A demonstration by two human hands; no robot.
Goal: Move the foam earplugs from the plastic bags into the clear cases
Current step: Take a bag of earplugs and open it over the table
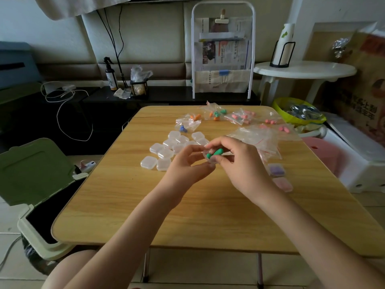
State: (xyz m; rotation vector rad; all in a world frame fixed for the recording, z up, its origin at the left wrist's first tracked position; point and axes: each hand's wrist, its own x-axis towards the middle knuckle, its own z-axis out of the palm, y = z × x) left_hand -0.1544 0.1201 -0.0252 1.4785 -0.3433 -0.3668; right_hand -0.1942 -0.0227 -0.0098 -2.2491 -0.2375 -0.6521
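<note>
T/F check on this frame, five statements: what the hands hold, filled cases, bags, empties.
1. Both hands hold a small clear plastic case with green foam earplugs in it. True: the left hand and right hand both grip it.
2. The earplugs in that case are orange. False: they are green.
3. Two filled cases, one with purple contents and one with pink, lie on the wooden table by the right wrist. True.
4. All the plastic bags are empty. False: a far bag holds orange and green earplugs.
5. The cluster of empty clear cases sits in the green bin. False: it sits on the table.
</note>
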